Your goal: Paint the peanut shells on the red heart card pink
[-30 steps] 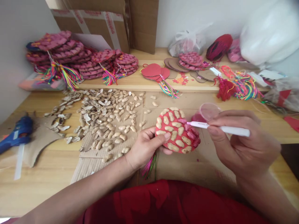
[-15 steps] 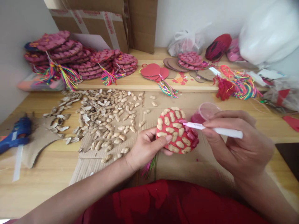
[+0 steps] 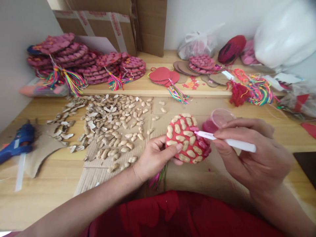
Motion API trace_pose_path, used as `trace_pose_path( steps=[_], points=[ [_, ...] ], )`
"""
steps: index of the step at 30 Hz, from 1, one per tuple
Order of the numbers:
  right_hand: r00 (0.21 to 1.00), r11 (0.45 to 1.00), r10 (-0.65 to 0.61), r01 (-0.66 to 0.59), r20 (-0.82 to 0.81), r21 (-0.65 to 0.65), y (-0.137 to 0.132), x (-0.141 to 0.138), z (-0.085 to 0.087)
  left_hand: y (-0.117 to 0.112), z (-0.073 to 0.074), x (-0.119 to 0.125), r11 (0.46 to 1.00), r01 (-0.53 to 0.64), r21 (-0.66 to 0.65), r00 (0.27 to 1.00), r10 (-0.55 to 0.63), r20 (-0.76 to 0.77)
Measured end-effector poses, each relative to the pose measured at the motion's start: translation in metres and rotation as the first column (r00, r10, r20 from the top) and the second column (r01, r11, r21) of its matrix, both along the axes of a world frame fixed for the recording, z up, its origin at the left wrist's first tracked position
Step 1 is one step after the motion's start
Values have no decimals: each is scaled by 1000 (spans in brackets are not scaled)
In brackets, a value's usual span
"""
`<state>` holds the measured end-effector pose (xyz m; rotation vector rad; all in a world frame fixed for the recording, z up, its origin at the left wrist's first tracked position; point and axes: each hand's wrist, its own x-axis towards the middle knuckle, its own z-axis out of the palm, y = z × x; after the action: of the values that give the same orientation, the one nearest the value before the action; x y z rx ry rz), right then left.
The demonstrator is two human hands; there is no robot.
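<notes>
My left hand (image 3: 160, 153) grips a round red disc (image 3: 177, 138) by its left edge, thumb on top and fingers beneath. Peanuts in their shells cover the disc; those along its right side are painted pink, the others are bare tan. A tassel (image 3: 158, 177) of pink and green threads hangs below it. My right hand (image 3: 251, 151) pinches a white paintbrush-like pen (image 3: 239, 144), whose pink tip touches a peanut near the disc's upper right. Just behind my right fingers stands a clear plastic cup (image 3: 222, 117) with pink paint, partly covered by the hand.
Loose peanuts and shells (image 3: 111, 121) spread over cardboard on the left. A blue glue gun (image 3: 19, 141) lies at the far left. On the raised shelf sit stacks of pink peanut discs (image 3: 61, 54), red discs (image 3: 160, 75), tassels (image 3: 261, 90) and bags (image 3: 197, 46).
Pink now covers slightly more of the peanut under the pen tip. Both hands keep their holds, and the view has shifted very little.
</notes>
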<state>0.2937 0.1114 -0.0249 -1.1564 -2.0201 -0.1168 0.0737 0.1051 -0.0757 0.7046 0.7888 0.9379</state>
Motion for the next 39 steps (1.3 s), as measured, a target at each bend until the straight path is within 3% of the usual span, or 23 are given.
trace_pose_path(
  steps=[5, 10, 16, 22, 26, 29, 39],
  points=[
    [999, 999, 29, -29, 26, 19, 1, -1, 0, 0, 0, 0, 1000, 20, 14, 1000, -20, -10],
    [998, 1000, -23, 22, 50, 17, -1, -1, 3, -1, -2, 0, 1000, -3, 11, 1000, 3, 3],
    [999, 998, 42, -43, 30, 45, 2, 2, 2, 0, -2, 0, 1000, -4, 8, 1000, 4, -6],
    [1000, 1000, 0, -1, 24, 19, 1, 2, 1, -1, -3, -1, 1000, 6, 20, 1000, -6, -2],
    [999, 998, 30, -28, -38, 60, 2, 4, 0, -2, -3, -1, 1000, 14, 18, 999, -14, -40],
    [997, 995, 75, -75, 5, 71, 3, 4, 0, -2, -3, -2, 1000, 15, 19, 998, -13, -56],
    [999, 990, 43, -42, -7, 134, 5, 3, 1, -1, -7, -2, 1000, -8, 25, 1000, 8, -12]
  ],
)
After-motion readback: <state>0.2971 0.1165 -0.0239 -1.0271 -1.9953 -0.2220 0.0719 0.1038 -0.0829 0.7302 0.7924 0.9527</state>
